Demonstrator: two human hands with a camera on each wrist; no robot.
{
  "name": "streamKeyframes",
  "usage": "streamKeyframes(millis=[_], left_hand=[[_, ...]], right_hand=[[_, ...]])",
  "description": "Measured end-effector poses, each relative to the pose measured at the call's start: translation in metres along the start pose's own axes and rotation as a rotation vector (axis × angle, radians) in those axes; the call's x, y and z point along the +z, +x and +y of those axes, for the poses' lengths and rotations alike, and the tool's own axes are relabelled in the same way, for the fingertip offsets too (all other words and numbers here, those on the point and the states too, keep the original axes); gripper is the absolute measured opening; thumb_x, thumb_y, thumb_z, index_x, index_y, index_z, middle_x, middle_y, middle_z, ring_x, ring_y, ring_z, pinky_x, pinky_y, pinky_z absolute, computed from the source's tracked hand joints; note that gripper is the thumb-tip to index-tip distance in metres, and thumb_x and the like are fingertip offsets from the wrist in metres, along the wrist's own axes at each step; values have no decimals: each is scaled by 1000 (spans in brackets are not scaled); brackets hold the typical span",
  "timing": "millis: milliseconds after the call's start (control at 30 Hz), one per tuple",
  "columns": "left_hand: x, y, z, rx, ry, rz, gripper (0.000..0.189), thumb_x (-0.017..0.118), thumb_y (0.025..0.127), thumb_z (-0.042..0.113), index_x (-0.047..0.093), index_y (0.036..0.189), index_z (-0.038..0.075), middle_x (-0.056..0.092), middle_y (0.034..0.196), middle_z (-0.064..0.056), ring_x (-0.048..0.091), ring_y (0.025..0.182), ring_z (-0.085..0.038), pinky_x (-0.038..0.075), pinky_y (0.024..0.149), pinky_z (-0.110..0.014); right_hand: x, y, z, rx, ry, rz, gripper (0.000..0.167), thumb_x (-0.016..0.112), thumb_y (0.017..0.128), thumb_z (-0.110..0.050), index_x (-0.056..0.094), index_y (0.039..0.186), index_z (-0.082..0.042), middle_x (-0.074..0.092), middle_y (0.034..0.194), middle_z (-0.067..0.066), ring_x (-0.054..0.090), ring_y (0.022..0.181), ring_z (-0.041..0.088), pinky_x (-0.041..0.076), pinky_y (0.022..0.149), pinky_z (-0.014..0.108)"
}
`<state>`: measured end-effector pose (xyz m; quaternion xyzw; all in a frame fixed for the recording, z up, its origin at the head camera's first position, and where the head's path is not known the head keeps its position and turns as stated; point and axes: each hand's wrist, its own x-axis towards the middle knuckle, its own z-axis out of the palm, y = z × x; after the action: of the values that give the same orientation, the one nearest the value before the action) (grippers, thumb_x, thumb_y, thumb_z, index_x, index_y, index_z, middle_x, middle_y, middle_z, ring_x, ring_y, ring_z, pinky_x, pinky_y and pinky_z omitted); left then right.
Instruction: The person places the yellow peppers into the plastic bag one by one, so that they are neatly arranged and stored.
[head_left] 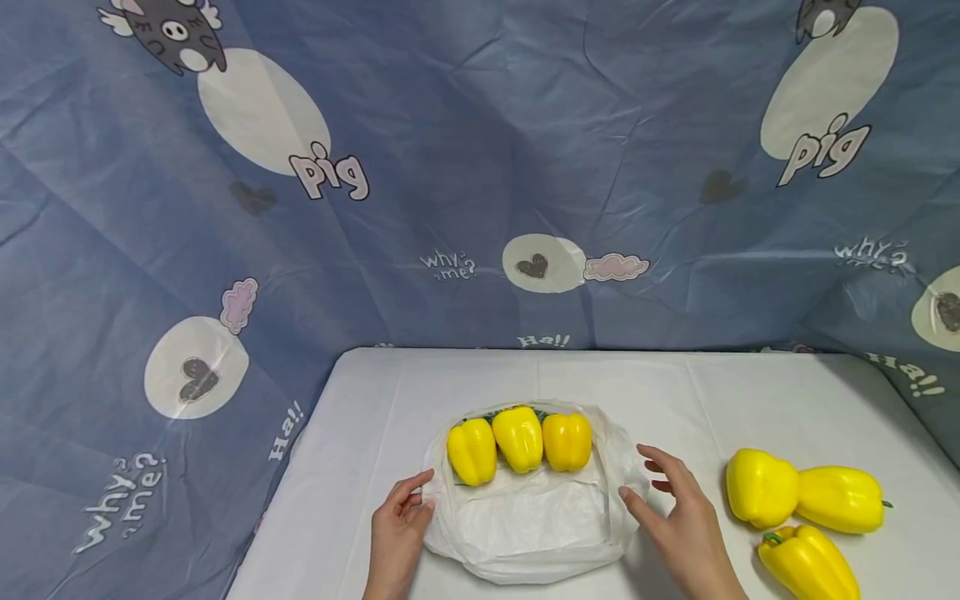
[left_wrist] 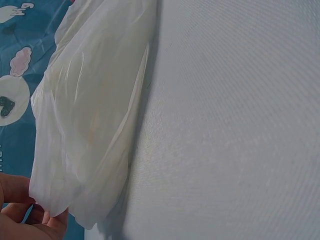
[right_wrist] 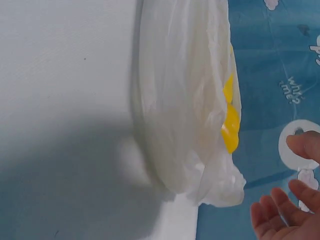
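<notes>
A white plastic bag (head_left: pixel 536 525) lies with its mouth spread wide on the table. Three yellow bell peppers (head_left: pixel 519 438) sit side by side along its far inner side. At the bag's left edge, my left hand (head_left: pixel 399 527) pinches the thin plastic between thumb and fingers; the left wrist view has these fingers (left_wrist: pixel 15 189) right at the bag's corner. My right hand (head_left: pixel 684 518) is beside the bag's right edge, thumb and fingers spread and holding nothing. In the right wrist view a gap shows between that hand (right_wrist: pixel 292 210) and the bag (right_wrist: pixel 185 110).
Three more yellow bell peppers lie in a group to the right of my right hand, among them one on its side (head_left: pixel 842 500). The white-covered table (head_left: pixel 360 433) meets a blue printed cloth (head_left: pixel 480 183) at the back and sides.
</notes>
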<state>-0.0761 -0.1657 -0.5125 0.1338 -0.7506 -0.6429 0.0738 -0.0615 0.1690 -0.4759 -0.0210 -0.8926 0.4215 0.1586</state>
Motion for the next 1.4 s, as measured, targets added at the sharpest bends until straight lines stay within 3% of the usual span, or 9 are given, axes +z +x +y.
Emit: streamKeyframes(millis=[133,333,533,800,933,1133,1400], left_hand=[[0,0,-1,9,-3,-2,42,60,82,-16,69,119,2,63,109,-13,56,87,-20,49,72,-19],[2,0,0,15,11,5,42,60,81,-16,69,119,2,64,109,-13,56,87,-20,50,72,-19],[2,0,-1,-3,21,7,43,60,82,-15,69,119,4,64,109,-11,56,87,-18,49,72,-19],[1,1,0,-10,33,8,42,60,82,-15,70,119,5,64,109,-10,55,87,-19,48,72,-19],[2,0,2,-9,49,6,42,60,83,-14,69,119,5,63,108,-10,55,87,-18,48,72,-18],[3,0,4,-6,65,2,41,61,83,-12,69,120,5,63,108,-10,56,87,-17,48,72,-19],[2,0,3,-14,60,3,42,61,83,-13,70,119,6,63,107,-10,55,86,-17,47,70,-18]], right_hand=[[-3,-3,5,-47,0,39,58,81,81,-13,57,133,-20,58,125,-2,52,103,7,38,85,9],[-7,-8,12,-80,6,75,61,83,77,-7,57,133,-16,59,123,0,50,103,13,36,87,9],[-11,-12,18,-124,17,113,64,84,73,-2,59,131,-10,59,124,3,48,107,6,34,89,8],[-22,-12,32,-282,44,151,75,85,62,10,59,131,-3,60,123,12,44,115,-1,31,93,7],[-28,-12,40,-320,23,147,81,85,57,12,58,133,-3,58,124,14,40,117,-3,27,95,7],[-38,-16,49,-304,-20,141,83,85,57,11,57,134,-2,57,126,15,37,120,-4,25,95,6],[-46,-25,50,-187,-83,170,85,88,60,5,57,137,-11,57,127,17,34,122,-10,22,96,4]])
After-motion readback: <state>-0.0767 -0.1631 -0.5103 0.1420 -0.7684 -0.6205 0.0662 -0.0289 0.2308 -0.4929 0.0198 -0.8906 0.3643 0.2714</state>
